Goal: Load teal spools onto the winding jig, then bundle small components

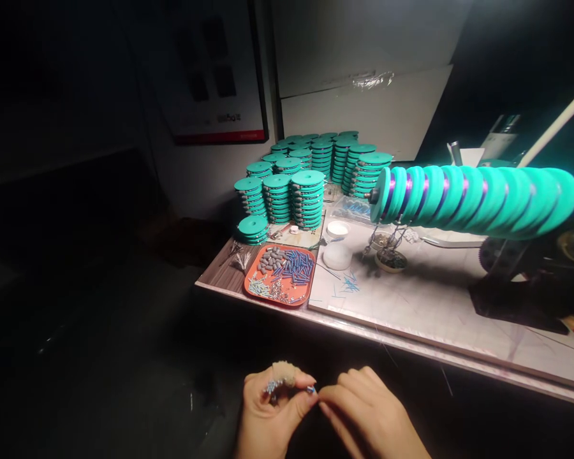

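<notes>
In front of the table edge, low in view, my left hand [275, 414] is closed, with thumb and forefinger pinching a small blue ribbed piece [310, 389]. A cluster of small pale-blue pieces [272, 386] sits in the crook of that hand, and a tan wrap [284, 371] covers part of the forefinger. My right hand [368, 408] meets the left fingertips in a closed pinch. What the right fingers grip is too small or hidden to name.
An orange tray [247, 280] holds grey weights, blue ribbed pieces and small metal parts. Stacked teal spools [307, 201] stand behind it. At right, a horizontal row of teal discs [488, 197] wound with purple line overhangs the table. Small bowls [391, 260] sit beneath.
</notes>
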Tool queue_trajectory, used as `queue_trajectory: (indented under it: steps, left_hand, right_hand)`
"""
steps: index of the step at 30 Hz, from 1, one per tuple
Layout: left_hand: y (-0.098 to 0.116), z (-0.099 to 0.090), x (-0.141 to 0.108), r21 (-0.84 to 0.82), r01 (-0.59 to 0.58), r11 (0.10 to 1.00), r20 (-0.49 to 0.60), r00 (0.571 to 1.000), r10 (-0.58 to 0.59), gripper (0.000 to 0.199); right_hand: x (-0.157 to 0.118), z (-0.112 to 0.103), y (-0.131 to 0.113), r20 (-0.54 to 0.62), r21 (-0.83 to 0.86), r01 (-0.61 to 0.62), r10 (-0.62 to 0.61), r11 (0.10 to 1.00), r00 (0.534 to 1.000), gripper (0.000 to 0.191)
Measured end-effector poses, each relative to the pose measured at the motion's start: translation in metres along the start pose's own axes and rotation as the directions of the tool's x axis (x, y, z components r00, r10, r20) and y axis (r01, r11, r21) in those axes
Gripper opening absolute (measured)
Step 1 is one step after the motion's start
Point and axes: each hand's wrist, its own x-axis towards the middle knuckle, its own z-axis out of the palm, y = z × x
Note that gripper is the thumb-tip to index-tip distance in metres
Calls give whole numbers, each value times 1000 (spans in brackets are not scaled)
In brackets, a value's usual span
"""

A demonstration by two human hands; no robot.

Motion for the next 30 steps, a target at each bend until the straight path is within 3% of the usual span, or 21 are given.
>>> queue_trajectory:
  steps: [3, 9, 16, 20, 24, 30]
  left_hand:
    - [-6, 4, -2, -54, 32, 998, -111, 993, -38, 9]
    - [-17, -1, 2, 21, 112, 993, -5, 994, -112, 6]
    - [-18, 7, -1, -33, 40, 999, -101, 994, -43, 6]
    - [-17, 9, -1, -33, 29, 999, -70, 997, -31, 7]
    - [-16, 11, -2, -45, 27, 999, -144, 989, -34, 8]
    - [-15, 11, -2, -22, -1, 1000, -136, 991, -2, 7]
  right_hand:
    - [3, -2, -2, -34, 56, -44, 46, 997, 998, 20]
    - [3, -10, 1, -83, 55, -64, 68, 996, 994, 14]
    - [-4, -9, 5, -65, 15, -68, 69, 998, 996, 11]
    - [-4, -8, 4, -31, 12, -77, 77, 997, 997, 10]
    - [-4, -8, 4, -64, 0, -56, 56, 998, 996, 11]
    - [-2, -8, 3, -68, -22, -58, 56, 998, 996, 12]
